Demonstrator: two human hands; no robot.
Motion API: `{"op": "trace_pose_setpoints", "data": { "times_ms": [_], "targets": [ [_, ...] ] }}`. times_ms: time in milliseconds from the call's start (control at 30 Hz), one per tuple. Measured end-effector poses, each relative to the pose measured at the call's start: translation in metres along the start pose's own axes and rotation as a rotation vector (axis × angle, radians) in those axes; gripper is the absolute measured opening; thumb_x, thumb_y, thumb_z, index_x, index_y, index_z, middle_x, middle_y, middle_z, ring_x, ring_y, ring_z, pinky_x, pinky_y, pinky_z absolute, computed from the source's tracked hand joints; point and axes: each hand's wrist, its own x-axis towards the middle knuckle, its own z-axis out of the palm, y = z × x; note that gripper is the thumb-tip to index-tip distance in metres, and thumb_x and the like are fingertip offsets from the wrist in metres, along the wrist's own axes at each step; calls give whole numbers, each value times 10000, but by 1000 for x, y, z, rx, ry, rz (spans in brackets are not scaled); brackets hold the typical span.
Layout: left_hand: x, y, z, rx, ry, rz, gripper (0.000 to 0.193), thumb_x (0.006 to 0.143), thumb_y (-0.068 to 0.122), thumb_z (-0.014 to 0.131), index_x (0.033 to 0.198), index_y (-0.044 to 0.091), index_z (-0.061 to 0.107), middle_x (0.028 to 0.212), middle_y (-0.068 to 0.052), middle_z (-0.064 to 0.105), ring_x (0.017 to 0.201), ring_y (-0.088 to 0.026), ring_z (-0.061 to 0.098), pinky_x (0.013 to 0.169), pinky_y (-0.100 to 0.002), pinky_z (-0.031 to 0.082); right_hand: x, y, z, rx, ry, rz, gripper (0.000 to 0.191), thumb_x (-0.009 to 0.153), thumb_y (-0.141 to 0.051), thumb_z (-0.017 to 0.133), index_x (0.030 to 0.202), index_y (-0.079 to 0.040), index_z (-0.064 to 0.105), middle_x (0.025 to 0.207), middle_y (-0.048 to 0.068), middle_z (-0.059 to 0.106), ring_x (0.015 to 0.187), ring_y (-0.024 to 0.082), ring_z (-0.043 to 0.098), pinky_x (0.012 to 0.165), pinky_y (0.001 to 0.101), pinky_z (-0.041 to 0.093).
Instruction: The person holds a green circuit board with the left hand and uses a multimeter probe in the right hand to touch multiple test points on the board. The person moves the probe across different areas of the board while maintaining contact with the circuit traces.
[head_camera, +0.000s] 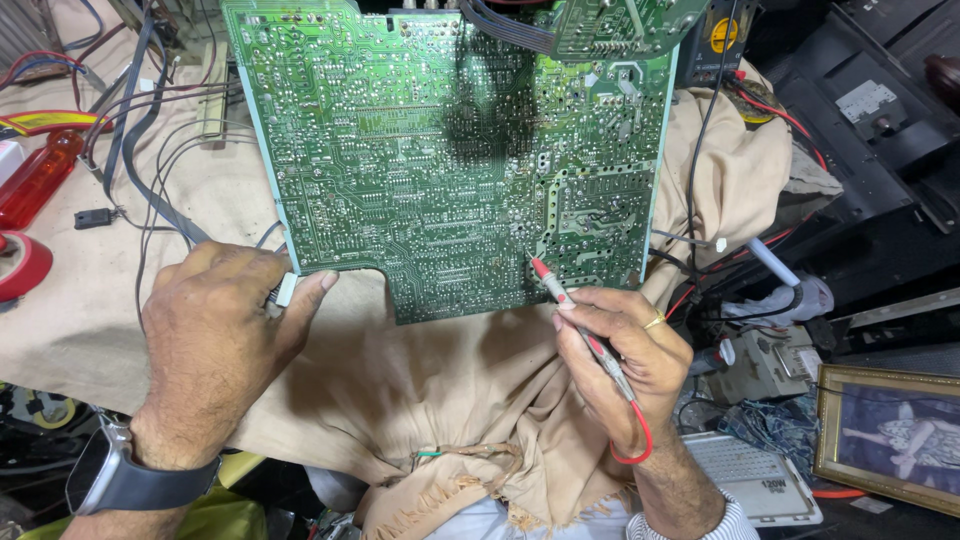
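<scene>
A large green circuit board (440, 150) lies solder side up on a beige cloth (420, 380). My left hand (215, 335) rests on the cloth at the board's near left corner, thumb against the edge, fingers curled over something small that I cannot make out. A dark watch (125, 475) sits on that wrist. My right hand (625, 355) holds a red meter probe (575, 310) like a pen. The probe's tip touches the board near its lower right area. Its red lead loops around my right wrist.
Grey and black wires (150, 150) trail at the left, beside a red-orange bottle (35, 175) and a red tape roll (20, 265). A yellow meter (720, 35), black casing (870, 110), a small circuit module (765, 365), a framed picture (890, 435) and a white lamp (755, 475) crowd the right.
</scene>
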Motion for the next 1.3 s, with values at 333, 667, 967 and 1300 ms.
{"op": "trace_pose_setpoints", "data": {
  "times_ms": [333,667,967,1300],
  "targets": [
    [1,1,0,6,-1,11,327,843,343,861,911,37,769,842,-78,735,868,-289,678,760,-422,500,-2,2,2,-11,11,6,203,863,62,768,1058,21,727,1085,164,729,944,187,734,826,273,585],
    [0,1,-1,-1,-1,6,319,844,344,859,897,43,768,846,-75,741,863,-292,675,750,-428,492,-2,1,1,-26,15,8,194,864,64,768,1047,19,728,1081,165,731,940,184,738,823,270,588],
    [1,1,0,13,-4,5,325,844,349,861,890,42,767,836,-76,736,864,-293,675,754,-428,496,-1,1,1,-29,12,6,197,861,64,768,1049,18,726,1084,166,731,944,188,738,826,275,586],
    [2,0,0,2,-5,8,332,850,353,859,880,38,761,850,-77,741,868,-286,679,756,-424,509,-1,0,0,-34,3,5,206,858,62,769,1053,14,728,1083,161,733,948,191,740,828,278,587]
  ]
}}
